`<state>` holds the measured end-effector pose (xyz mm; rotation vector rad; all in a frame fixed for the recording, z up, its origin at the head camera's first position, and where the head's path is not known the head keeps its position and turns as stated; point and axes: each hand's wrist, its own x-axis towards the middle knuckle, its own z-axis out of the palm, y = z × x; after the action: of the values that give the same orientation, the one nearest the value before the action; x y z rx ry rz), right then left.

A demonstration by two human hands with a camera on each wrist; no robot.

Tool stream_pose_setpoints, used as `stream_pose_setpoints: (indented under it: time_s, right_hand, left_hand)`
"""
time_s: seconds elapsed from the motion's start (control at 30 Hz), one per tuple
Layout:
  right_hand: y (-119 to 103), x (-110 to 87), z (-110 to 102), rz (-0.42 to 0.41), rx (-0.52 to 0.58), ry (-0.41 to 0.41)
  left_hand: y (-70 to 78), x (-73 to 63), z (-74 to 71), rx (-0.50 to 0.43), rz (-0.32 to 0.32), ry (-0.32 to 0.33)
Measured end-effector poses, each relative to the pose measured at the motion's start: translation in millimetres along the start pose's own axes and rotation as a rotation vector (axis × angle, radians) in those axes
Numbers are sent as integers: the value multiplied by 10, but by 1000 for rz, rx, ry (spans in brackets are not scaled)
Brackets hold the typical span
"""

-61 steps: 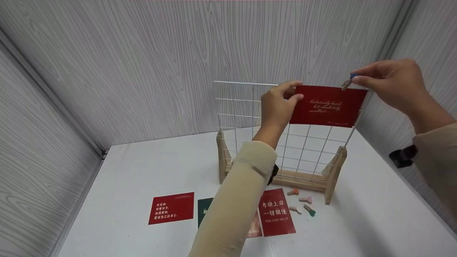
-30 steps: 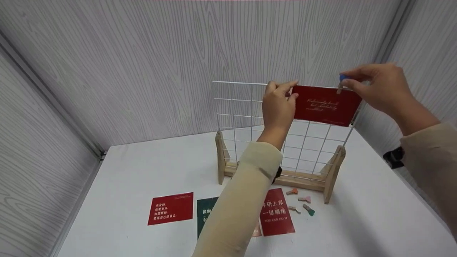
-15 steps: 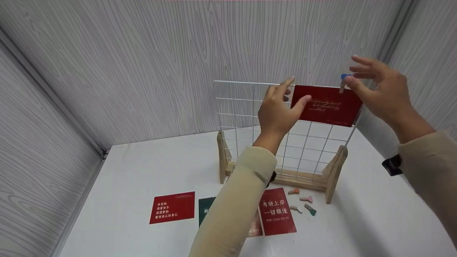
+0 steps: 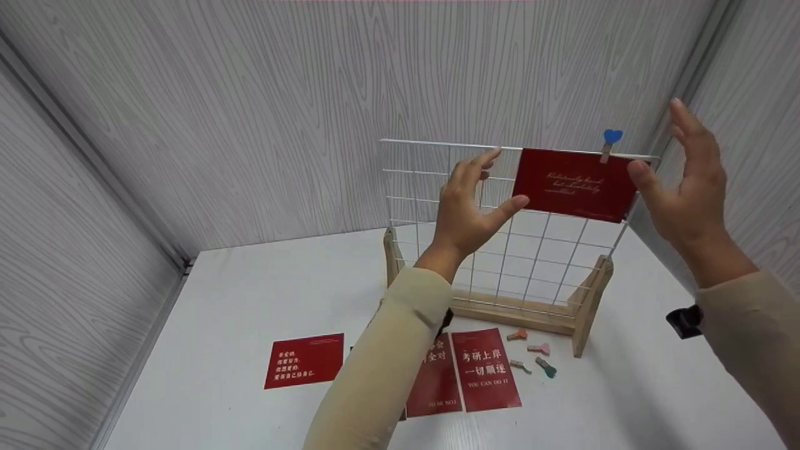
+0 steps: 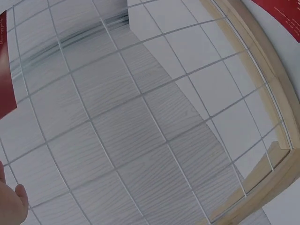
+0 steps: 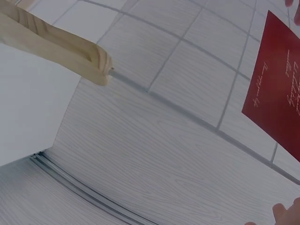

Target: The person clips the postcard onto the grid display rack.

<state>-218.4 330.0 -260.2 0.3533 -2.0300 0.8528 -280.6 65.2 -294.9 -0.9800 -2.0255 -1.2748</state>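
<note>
A red card (image 4: 572, 190) with gold script hangs at the top right of a white wire grid (image 4: 475, 225). A wooden clothespin with a blue heart (image 4: 612, 135) clips its top edge to the top wire. My left hand (image 4: 469, 206) is at the card's left side, fingers spread, with the thumb tip right at the card's lower left edge. My right hand (image 4: 694, 181) stands off the card's right end, its fingers extended and thumb apart, holding nothing. In the right wrist view the card (image 6: 276, 84) shows at the right, with fingertips (image 6: 286, 213) below it.
A wooden base (image 4: 512, 310) holds the grid upright on the white table (image 4: 262, 287). Several small clothespins (image 4: 545, 367) lie in front of it. Red cards (image 4: 486, 370) lie at the front, partly behind my left sleeve, and another red card (image 4: 304, 360) lies further left.
My right hand pushed the blue-heart clothespin onto the card's top edge, released it and drew back to the right. My left hand let go of the card's left corner and moved left and down.
</note>
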Motion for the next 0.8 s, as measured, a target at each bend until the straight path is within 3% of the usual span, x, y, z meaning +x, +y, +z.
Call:
stream_pose_setpoints:
  time_s: [0.23,0.5,0.8]
  right_hand:
    - [94,-288,58,35,-8,25]
    - [211,-627,104,71,6,48]
    - [311,-1069,185,140,-17,43]
  left_hand:
    - [-245,-278,-192,-20,12,-55]
    - [-510,-610,-462,76,-72,-105]
    - [-823,-984,-796,67,-157,-131]
